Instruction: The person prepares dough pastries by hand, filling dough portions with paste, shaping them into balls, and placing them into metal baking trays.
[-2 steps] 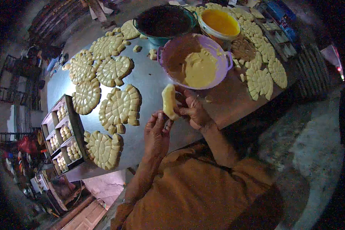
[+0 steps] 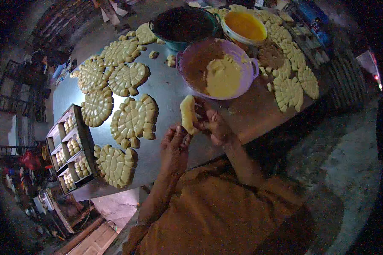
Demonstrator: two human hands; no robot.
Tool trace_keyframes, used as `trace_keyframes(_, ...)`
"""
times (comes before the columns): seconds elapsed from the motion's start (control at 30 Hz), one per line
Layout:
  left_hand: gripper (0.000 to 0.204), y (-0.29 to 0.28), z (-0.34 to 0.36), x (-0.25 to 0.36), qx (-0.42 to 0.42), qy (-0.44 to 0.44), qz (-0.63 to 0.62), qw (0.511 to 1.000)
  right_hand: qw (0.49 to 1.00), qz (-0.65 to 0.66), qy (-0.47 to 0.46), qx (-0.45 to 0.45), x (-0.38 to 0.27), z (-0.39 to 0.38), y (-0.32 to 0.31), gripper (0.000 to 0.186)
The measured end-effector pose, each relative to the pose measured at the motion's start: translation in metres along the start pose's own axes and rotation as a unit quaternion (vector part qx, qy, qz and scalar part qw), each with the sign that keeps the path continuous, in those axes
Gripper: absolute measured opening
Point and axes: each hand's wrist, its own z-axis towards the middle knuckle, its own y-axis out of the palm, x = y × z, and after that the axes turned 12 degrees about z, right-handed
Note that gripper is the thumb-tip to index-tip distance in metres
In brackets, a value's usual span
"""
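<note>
A pale yellow, curved piece of dough (image 2: 187,112) is held up just in front of the purple basin. At its lower end the fingers of my left hand (image 2: 175,142) are pinched. From the other side my right hand (image 2: 217,128) grips it, thumb toward the dough, some fingers hidden behind it. The purple basin (image 2: 256,68) has two handles and holds a soft yellow mass. To the left, several flat rounds of dough cut into segments lie on the metal table, the closest being a dough round (image 2: 134,119) left of my hands.
A compartmented tray (image 2: 77,127) with small dough balls sits at the table's left edge. Behind the basin stand a dark-filled green tub (image 2: 174,44) and a white bucket (image 2: 232,35) of orange-yellow liquid. More dough rounds (image 2: 288,91), plus a brown one (image 2: 271,55), lie right.
The dough piece has turned slightly in my fingers, and my right hand's fingers have shifted a little. Both hands keep nearly the same place.
</note>
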Motion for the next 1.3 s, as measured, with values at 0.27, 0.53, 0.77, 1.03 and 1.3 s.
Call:
trace_keyframes(0.27,0.017,-0.006,-0.018,0.005,-0.019,0.017,0.061,0.998,0.998,-0.048,0.012,-0.024,0.017,-0.007,0.007,0.067)
trace_keyframes(0.53,0.028,-0.03,-0.018,-0.029,-0.02,0.008,-0.112,0.993,0.998,-0.004,0.05,-0.049,0.04,-0.002,-0.006,0.067)
trace_keyframes(0.77,0.029,-0.015,-0.012,-0.035,-0.037,0.094,-0.154,0.983,0.982,0.18,0.056,0.006,0.052,-0.007,-0.029,0.058)
trace_keyframes(1.03,0.027,-0.017,0.009,-0.044,0.02,0.095,-0.029,0.995,0.991,-0.124,-0.036,-0.025,0.042,-0.012,-0.045,0.034)
trace_keyframes(1.3,0.019,-0.002,0.008,-0.014,0.091,0.099,0.104,0.986,0.72,-0.62,-0.275,-0.148,0.023,-0.024,-0.024,0.035)
